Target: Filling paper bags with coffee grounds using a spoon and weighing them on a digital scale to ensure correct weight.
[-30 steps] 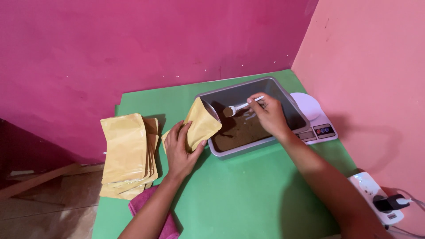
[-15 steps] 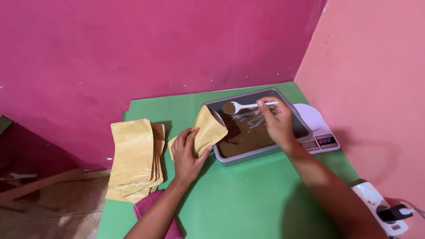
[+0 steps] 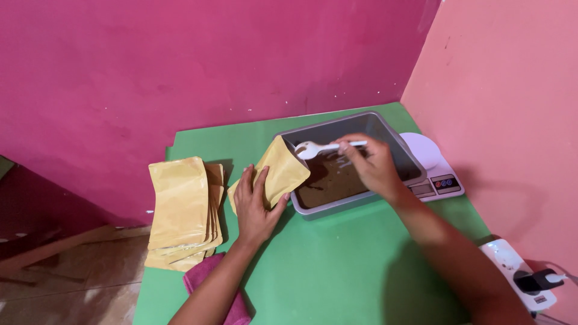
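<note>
Left hand [image 3: 256,207] wrapped around 1 yellow paper stand-up pouch [image 3: 278,173], holding it tilted with its open mouth at the near-left rim of the grey rectangular metal tray [image 3: 385,133]. Right hand [image 3: 372,165] closed on the handle of a white plastic spoon [image 3: 319,148], bowl poised just at the pouch mouth, above the dark brown powder [image 3: 328,183] lying in the tray. Tray resting on the green tabletop [image 3: 337,265], partly over a white digital kitchen scale [image 3: 435,171] whose round platform and display show at the tray's right side. Stack of flat yellow paper pouches [image 3: 180,210] lying well to the left of the left hand, at the tabletop's left edge. Pink cloth [image 3: 208,280] under the left forearm, near the stack. White power strip with a black plug [image 3: 524,277] at the lower right, beside the right forearm.
</note>
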